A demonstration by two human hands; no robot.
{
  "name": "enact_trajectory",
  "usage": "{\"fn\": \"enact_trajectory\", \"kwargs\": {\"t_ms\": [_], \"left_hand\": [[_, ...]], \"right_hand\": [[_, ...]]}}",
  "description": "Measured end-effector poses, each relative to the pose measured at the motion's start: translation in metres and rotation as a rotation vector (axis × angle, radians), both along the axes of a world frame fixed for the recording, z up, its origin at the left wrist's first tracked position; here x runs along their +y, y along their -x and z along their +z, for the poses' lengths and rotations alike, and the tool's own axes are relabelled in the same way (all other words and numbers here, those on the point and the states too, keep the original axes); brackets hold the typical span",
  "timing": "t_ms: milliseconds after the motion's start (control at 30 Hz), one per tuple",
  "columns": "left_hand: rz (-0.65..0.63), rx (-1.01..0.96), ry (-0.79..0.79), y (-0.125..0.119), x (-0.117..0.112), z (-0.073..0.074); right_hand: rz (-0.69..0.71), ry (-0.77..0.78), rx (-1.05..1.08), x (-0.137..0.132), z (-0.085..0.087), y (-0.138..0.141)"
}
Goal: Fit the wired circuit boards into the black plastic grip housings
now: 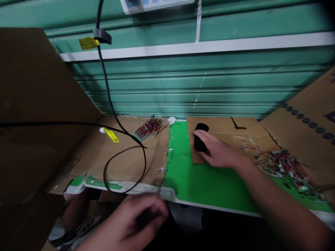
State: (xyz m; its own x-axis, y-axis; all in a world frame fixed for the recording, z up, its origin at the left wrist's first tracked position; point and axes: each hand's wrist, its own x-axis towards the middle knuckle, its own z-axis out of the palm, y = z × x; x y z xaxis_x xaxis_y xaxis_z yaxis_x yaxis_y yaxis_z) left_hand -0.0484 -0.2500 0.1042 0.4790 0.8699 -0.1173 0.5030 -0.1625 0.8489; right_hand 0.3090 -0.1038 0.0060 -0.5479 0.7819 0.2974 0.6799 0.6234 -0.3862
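Black cylinder [201, 130] lying on cardboard sheet [235, 129], under right hand [218, 150]

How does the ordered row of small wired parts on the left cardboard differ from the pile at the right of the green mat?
The row lies aligned side by side; the pile is tangled. The row is compact; the pile spreads much wider. The row sits on cardboard; the pile lies across cardboard and green mat. Both show red and black wires.
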Motion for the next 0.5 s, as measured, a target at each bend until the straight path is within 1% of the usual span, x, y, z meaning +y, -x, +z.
{"fn": "enact_trajectory", "kwargs": {"t_ms": [67,100,167,200,233,267,300,333,400,467,500], "left_hand": [[-0.103,-0.022,-0.07,-0.03,0.032,-0.019],[-0.1,-0.023,-0.141,-0.045,0.052,-0.029],[0.001,0.045,-0.397,-0.064,0.096,-0.044],[0.074,0.118,-0.496,-0.068,0.118,-0.048],[0.176,0.216,-0.555,-0.067,0.141,-0.049],[0.288,0.336,-0.559,-0.062,0.163,-0.047],[0.375,0.477,-0.51,-0.054,0.184,-0.044],[0.44,0.626,-0.424,-0.044,0.203,-0.04],[0.482,0.844,-0.245,-0.023,0.236,-0.033],[0.49,0.911,-0.134,-0.002,0.258,-0.03],[0.505,0.9,-0.115,0.007,0.264,-0.032]], "right_hand": [[-0.008,-0.021,-0.007,0.001,-0.001,-0.002],[-0.015,-0.031,-0.01,0.002,-0.002,-0.003],[-0.037,-0.048,-0.015,0.003,-0.002,-0.004],[-0.052,-0.053,-0.018,0.003,-0.002,-0.004],[-0.064,-0.056,-0.019,0.004,-0.001,-0.003],[-0.072,-0.056,-0.018,0.004,-0.001,-0.002],[-0.073,-0.054,-0.015,0.004,0.001,-0.001],[-0.066,-0.052,-0.009,0.004,0.002,0.001],[-0.044,-0.054,0.004,0.003,0.006,0.005],[-0.028,-0.061,0.006,0.002,0.009,0.008],[-0.028,-0.058,0.005,0.002,0.01,0.009]]}}
